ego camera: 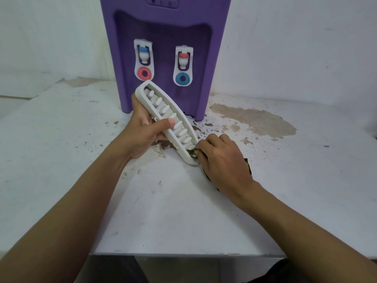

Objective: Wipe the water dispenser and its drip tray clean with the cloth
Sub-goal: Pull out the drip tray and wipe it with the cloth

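Left hand (142, 127) fingers wrapped round the drip tray (169, 121) near its middle — thumb laid over the slotted top face, the other fingers hidden behind the far edge. A closed, firm hold. The tray is lifted off the bench (183, 211) at its upper end and tilted, its long axis running from just in front of the water dispenser (165, 56) down toward the person; the lower end sits at or very near the bench surface, contact not clear.

Right hand (222, 158) fingers curled and bunched at the tray's lower end, pinching the cloth (247, 163) — mostly hidden under the palm, a dark bit showing at the wrist side and a greenish scrap poked into the last slots of the tray. So the cloth lies directly under and between those fingertips, pressed against the tray's lower end.

Judgement: the tilt presents the grille to the wiping hand and lets the left hand brace against the push; working the cloth corner into the slots suits the narrow gaps.

The dispenser stands upright at the back of the bench, just beyond the tray's upper end, the two taps facing forward, untouched by either hand. Bench paint flaked and stained to the right of the dispenser's base.
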